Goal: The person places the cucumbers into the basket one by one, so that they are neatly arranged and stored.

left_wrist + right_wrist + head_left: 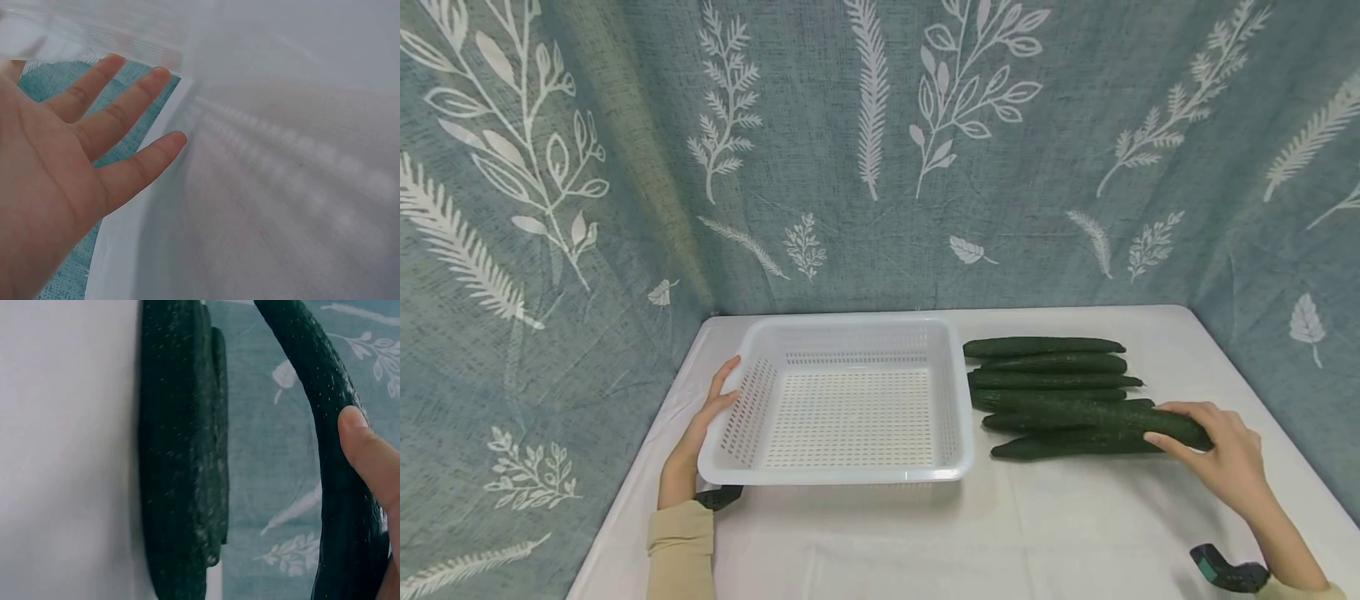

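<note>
A white plastic basket [835, 477] with slotted walls and floor sits left of centre in the head view, with nothing in it. At its left side is my left hand [700, 423], fingers spread and fairly straight near the rim; the left wrist view shows its palm and fingers [119, 122] beside the basket's wall. My right hand [1234, 454] grips one end of a dark green cucumber [1101, 414], thumb on the near side. This cucumber [340, 494] is held up, apart from several others [172, 450] lying on the table.
Several cucumbers [1045, 346] lie side by side to the right of the basket, pointing left to right. A white cloth covers the table [917, 550]. Blue-green curtains [820, 167] with white leaf prints hang behind and at both sides.
</note>
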Tool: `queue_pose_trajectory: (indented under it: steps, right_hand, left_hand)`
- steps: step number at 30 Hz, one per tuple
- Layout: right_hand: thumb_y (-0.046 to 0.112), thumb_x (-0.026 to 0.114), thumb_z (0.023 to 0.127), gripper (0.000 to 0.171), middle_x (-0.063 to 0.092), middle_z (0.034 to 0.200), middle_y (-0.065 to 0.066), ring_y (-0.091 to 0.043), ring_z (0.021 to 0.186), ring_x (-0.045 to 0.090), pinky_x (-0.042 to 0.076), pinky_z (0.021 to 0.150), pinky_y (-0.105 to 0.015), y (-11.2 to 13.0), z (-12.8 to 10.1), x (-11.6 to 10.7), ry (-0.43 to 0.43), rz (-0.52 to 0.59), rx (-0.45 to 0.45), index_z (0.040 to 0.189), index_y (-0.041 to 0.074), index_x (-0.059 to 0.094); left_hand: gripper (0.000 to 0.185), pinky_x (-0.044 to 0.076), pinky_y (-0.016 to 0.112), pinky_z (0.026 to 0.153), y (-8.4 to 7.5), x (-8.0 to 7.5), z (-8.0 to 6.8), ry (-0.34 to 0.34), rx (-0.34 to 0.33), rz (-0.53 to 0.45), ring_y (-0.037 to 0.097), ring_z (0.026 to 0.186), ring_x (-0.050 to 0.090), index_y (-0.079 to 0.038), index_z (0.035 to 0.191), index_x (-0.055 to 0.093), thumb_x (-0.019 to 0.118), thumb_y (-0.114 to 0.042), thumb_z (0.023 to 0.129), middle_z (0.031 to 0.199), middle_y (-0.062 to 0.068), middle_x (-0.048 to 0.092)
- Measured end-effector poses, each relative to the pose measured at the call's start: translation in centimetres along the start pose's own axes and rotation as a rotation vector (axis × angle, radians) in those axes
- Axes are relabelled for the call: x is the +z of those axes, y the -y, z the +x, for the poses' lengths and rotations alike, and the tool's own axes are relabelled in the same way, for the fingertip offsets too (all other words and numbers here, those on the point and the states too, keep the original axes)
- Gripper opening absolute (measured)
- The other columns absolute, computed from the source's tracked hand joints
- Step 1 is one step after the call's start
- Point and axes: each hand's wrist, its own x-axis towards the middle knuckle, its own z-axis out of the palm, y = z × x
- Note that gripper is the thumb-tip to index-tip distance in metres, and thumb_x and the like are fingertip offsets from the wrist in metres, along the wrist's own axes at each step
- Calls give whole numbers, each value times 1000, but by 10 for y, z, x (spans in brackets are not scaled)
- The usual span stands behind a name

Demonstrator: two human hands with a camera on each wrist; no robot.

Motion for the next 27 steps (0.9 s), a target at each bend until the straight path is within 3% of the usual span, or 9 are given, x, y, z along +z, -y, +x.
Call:
queue_pose_trajectory:
  steps: [2,4,11,19,27]
  right_hand:
    - [29,77,61,44,59,98,-4,-23,83,43,22,61,-48,-2,3,1,-18,-10,6,102,25,62]
    - [30,76,63,43,58,98,-11,-28,83,43,21,61,-48,8,7,-4,-13,-2,7,102,19,62]
    - [31,75,64,45,58,98,-16,-31,83,43,22,62,-47,28,15,-14,11,-25,28,102,9,61]
    - [31,72,69,46,55,104,-17,-31,85,40,21,64,-48,39,24,-20,50,-10,50,107,9,59]
    - [34,71,70,46,55,105,-16,-33,89,40,20,67,-52,55,36,-19,58,7,66,108,12,58]
  left_hand:
    - [55,-3,49,103,-1,1,0,-1,-1,-1,36,131,-7,-22,140,-6,18,-5,93,144,16,-12]
    - [54,-4,50,103,-1,2,-1,7,-1,-13,35,131,-9,-23,140,-6,16,-6,94,144,14,-13]
    - [54,-6,52,102,0,3,-4,14,2,-32,35,131,-10,-23,140,-7,16,-6,94,144,14,-15]
    - [56,-4,48,104,4,0,-2,4,1,-23,35,130,-10,-21,140,-8,19,-5,93,143,15,-15]
    - [54,-6,52,101,-2,5,-4,10,-1,-45,34,131,-11,-25,140,-7,15,-6,93,144,13,-14]
